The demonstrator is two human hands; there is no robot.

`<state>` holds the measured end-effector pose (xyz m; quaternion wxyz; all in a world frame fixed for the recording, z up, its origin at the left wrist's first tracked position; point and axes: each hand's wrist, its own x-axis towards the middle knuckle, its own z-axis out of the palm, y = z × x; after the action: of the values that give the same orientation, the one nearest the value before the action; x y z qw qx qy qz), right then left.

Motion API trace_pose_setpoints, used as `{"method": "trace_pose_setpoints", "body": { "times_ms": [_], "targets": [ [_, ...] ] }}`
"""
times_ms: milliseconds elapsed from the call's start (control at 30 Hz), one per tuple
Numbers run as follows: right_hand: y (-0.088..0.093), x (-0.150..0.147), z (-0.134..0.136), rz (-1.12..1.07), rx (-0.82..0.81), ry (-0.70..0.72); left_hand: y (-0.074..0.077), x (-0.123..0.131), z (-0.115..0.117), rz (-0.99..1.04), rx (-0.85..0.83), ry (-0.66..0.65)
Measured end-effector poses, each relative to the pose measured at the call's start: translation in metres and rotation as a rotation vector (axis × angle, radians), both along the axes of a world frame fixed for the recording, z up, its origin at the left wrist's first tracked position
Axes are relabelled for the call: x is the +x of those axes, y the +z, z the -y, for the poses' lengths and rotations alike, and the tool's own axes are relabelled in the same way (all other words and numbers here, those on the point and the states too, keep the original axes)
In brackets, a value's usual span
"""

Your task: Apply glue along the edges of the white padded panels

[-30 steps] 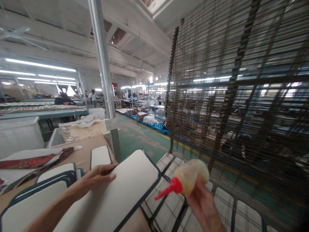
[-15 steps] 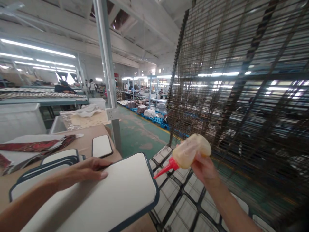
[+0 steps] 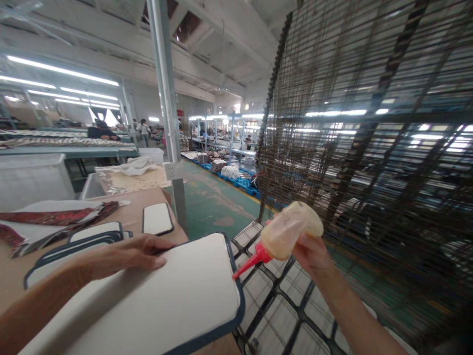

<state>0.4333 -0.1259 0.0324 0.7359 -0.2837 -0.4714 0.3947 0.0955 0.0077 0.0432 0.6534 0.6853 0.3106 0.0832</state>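
A large white panel (image 3: pixel 158 296) with rounded corners and a dark blue edge lies tilted in front of me. My left hand (image 3: pixel 136 254) grips its far edge, thumb on top and fingers going out of sight beneath. In my right hand (image 3: pixel 312 251) is a yellowish squeeze bottle (image 3: pixel 291 229) with a red nozzle, tipped downward to the left. The nozzle's tip is at the panel's right edge, where the white face meets the dark border; whether it touches I cannot tell.
Smaller dark-edged panels (image 3: pixel 74 251) are stacked at the left, and one single panel (image 3: pixel 157 218) lies near the post (image 3: pixel 166 98). Red-patterned fabric (image 3: pixel 55 217) rests on the brown table (image 3: pixel 136 197). A tall wire rack (image 3: pixel 354 123) rises at the right.
The red nozzle tip has moved slightly down along the panel's right edge. Both hands keep their hold; the view has shifted a little.
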Motion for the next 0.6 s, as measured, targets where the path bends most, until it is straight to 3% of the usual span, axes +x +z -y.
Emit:
{"method": "trace_pose_setpoints", "body": {
  "times_ms": [300,600],
  "targets": [
    [0.006,-0.003,0.01,0.037,0.0,0.034,-0.005,-0.004,-0.001,-0.005,-0.007,-0.031],
    [-0.01,0.004,0.017,-0.042,-0.073,-0.133,-0.016,-0.009,-0.002,0.002,0.007,0.135]
  ]
}}
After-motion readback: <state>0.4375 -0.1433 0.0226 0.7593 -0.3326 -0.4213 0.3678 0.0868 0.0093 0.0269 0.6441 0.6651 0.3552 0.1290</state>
